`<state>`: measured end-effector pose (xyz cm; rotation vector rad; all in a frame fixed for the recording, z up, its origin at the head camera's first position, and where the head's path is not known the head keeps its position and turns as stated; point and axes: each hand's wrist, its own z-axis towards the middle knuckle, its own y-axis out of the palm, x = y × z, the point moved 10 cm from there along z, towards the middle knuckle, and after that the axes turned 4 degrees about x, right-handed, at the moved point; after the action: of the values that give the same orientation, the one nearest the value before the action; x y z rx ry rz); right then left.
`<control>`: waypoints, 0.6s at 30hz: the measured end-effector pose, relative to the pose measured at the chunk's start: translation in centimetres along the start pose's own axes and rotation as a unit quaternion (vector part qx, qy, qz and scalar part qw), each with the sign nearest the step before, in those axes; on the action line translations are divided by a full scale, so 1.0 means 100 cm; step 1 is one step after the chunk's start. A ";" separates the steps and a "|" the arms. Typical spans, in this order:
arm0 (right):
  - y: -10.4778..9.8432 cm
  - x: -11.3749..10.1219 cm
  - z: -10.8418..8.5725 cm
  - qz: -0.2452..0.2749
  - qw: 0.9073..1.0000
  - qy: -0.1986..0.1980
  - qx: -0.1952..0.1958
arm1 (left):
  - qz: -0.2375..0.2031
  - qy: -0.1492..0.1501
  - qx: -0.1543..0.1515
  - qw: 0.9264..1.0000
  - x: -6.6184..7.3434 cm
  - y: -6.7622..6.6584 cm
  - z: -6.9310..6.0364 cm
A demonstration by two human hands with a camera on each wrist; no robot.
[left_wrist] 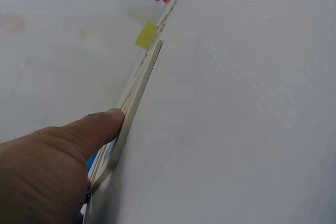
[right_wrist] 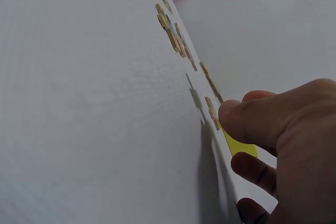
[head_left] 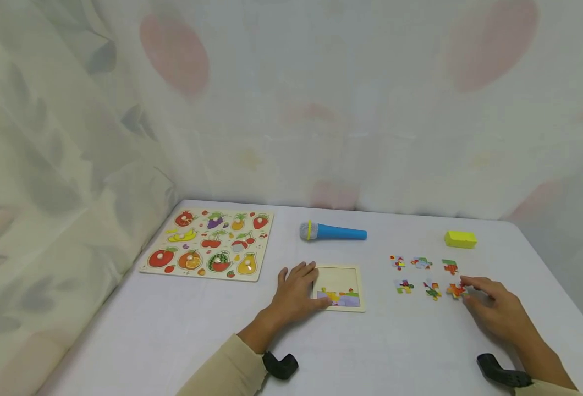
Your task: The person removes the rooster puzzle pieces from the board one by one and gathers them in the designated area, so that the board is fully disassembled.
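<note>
My left hand (head_left: 296,294) rests on the left side of a square wooden jigsaw tray (head_left: 362,286), fingers spread along the frame. Its thumb (left_wrist: 105,124) presses on the near edge in the left wrist view. Joined yellow and purple pieces (head_left: 346,299) fill the tray's lower part; the hand hides some of that. Over on the right, my right hand (head_left: 500,311) pinches an orange-red jigsaw piece (head_left: 455,290) between thumb and index finger. In the right wrist view this piece (right_wrist: 211,113) appears slightly raised, with a shadow beside it. Several loose jigsaw pieces (head_left: 432,290) lie left of it.
A blue toy microphone (head_left: 341,232) lies behind the tray. At the back right sits a yellow block (head_left: 460,239). A fruit peg puzzle board (head_left: 207,242) lies at the left, near the patterned curtain (head_left: 64,181). White cloth covers the table (head_left: 395,352).
</note>
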<state>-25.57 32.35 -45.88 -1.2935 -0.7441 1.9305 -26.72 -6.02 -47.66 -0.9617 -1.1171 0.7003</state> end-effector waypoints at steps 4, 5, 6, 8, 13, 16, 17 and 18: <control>0.001 0.002 0.000 0.001 1.000 0.001 -0.008 | -0.006 0.007 0.002 1.000 0.001 -0.002 0.000; 0.002 0.002 0.000 0.001 1.000 0.003 -0.010 | -0.006 0.009 0.004 1.000 0.002 -0.002 0.000; 0.002 0.003 0.001 -0.002 1.000 0.004 -0.013 | -0.006 0.010 0.005 1.000 0.002 -0.003 0.000; 0.003 0.004 0.001 -0.006 1.000 0.015 -0.019 | -0.006 0.013 0.007 1.000 0.002 -0.003 0.000; 0.005 0.010 0.001 -0.017 0.998 0.054 -0.038 | -0.004 0.015 0.006 1.000 0.001 -0.003 0.000; -0.002 0.003 0.003 -0.021 0.998 0.048 -0.031 | -0.006 0.018 0.004 1.000 0.002 -0.003 0.000; -0.005 -0.001 0.004 -0.022 0.999 0.043 -0.023 | -0.006 0.019 0.004 1.000 0.002 -0.003 0.000; -0.009 -0.006 0.005 -0.022 0.999 0.034 -0.016 | -0.007 0.020 0.003 1.000 0.002 -0.002 0.000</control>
<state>-25.63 32.34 -44.67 -1.3429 -0.7659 1.8378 -26.66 -5.95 -47.34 -0.9577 -1.0855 0.6709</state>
